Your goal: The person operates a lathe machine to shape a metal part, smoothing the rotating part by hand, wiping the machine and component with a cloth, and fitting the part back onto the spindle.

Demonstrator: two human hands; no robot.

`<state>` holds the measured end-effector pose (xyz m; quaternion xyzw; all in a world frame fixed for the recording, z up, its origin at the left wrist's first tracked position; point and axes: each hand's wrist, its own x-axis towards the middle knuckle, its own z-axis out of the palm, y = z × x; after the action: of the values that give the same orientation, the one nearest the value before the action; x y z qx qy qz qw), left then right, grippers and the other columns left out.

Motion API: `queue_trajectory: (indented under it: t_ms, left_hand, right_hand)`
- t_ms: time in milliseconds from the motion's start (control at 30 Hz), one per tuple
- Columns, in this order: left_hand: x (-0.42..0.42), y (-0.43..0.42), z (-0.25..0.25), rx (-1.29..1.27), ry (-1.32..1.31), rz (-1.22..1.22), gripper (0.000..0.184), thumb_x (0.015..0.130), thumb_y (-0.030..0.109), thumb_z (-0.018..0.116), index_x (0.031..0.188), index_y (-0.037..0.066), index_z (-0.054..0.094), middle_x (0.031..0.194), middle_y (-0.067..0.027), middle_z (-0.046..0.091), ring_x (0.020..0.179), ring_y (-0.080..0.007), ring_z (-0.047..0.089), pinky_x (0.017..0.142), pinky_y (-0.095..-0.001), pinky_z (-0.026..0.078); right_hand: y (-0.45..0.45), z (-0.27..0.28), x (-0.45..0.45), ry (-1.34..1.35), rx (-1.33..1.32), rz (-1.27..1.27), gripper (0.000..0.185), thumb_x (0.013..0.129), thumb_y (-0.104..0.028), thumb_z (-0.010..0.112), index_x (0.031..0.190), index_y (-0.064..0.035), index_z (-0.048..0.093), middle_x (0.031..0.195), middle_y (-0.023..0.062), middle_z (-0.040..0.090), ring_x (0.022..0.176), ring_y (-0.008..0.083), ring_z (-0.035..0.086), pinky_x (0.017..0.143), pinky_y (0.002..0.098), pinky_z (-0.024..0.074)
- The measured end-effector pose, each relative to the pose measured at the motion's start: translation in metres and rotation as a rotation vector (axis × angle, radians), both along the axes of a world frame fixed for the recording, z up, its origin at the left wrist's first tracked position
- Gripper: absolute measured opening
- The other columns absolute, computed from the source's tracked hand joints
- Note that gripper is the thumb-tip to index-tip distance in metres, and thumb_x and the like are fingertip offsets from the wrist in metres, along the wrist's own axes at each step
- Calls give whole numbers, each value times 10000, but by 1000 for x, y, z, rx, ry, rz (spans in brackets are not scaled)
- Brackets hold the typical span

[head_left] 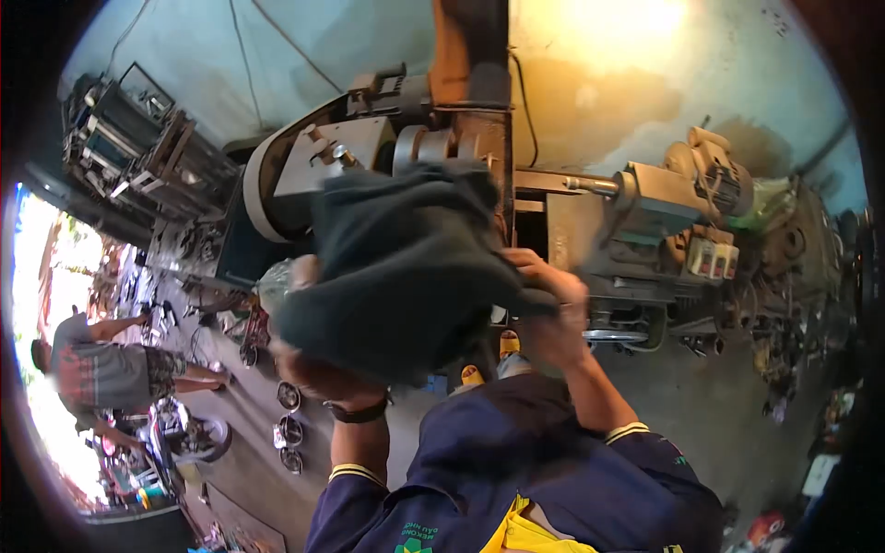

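Observation:
A dark green cloth [396,276], bunched and folded, is held up in front of me at chest height. My left hand [323,373] is closed on its lower left side, and the cloth covers most of the fingers. A dark band circles that wrist. My right hand [553,304] grips the cloth's right edge, with fingers curled over it. Both hands are slightly blurred. Directly behind the cloth stands a machine with a grey housing [373,138], partly hidden by the cloth.
At right is another machine with a spindle [595,186] and a motor [710,170]. Metal racks [138,147] stand at left. Another person [101,364] bends near a motorbike wheel [203,440]. Round metal parts [290,429] lie on the floor.

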<state>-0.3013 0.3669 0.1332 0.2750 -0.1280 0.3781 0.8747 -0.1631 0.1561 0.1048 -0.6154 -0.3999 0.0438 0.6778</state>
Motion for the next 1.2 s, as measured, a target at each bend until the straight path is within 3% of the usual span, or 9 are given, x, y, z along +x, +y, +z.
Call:
queue_trajectory:
  t_ms: [133,200,300,467,600,800,1000,1067,1200]
  left_hand:
    - [42,-48,40,80,611,-154,699,973,451,500,1521,57,315,1488,-132,437,1355,-278,446,1151,-438,331]
    - [65,-51,1,80,344,-512,665,999,349,519,1553,73,275,1558,-69,351,1352,-227,443,1112,-385,376]
    - [88,-66,-44,213,564,-577,674,899,33,683,1490,36,359,1500,-155,425,712,-18,508,577,-176,446]
    - [100,-104,-93,-58,764,-717,312,983,224,609,1192,-4,565,1285,-172,611,1090,-254,642,1029,-454,487]
    - [92,-147,-100,-38,846,-1141,469,986,520,549,1077,69,639,1065,-57,666,935,-182,619,838,-345,503]
    - [94,-175,-121,1220,680,-357,241,873,193,763,886,-32,677,725,-7,648,671,-74,466,583,-309,427]
    - [110,-137,-129,475,906,-300,197,954,168,674,991,-18,727,896,-8,724,795,-82,638,734,-222,506]
    - [121,-121,-129,-215,897,-759,405,990,371,606,1171,11,641,1096,-71,703,960,-172,677,851,-293,543]
    - [128,-126,-123,-15,811,-867,485,968,330,643,1312,7,533,1190,-99,657,1078,-194,639,950,-338,514]
  right_hand:
    - [-66,-9,-22,377,412,-274,310,887,-47,658,1191,12,636,1137,96,679,1047,214,645,907,337,512]
    - [-85,25,-25,416,512,-366,334,919,-125,663,1215,22,614,1157,95,663,1059,221,630,932,361,498]
    - [-111,39,-28,541,498,-634,414,956,-226,631,1282,19,561,1210,111,625,1120,243,591,988,396,459]
    - [-143,21,-39,590,520,-590,437,1004,-257,537,1363,-11,500,1366,89,548,1285,233,490,1109,382,334]
    - [-151,4,-45,683,598,-524,275,1006,-256,547,1205,-68,573,1242,52,584,1201,196,520,1066,373,361]
    - [-163,-19,-50,513,545,-671,184,987,-157,596,1143,-62,614,1095,14,630,1057,145,571,962,329,421]
    - [-200,-47,-42,343,102,-1182,162,956,-159,684,1039,-20,695,1000,5,673,881,97,580,825,264,458]
    - [-196,-47,-42,361,166,-1156,190,951,-176,692,1035,-5,696,991,11,678,879,99,579,830,263,457]
    - [-183,-45,-38,445,321,-1077,193,940,-167,704,1020,8,707,952,7,679,860,98,564,816,255,439]
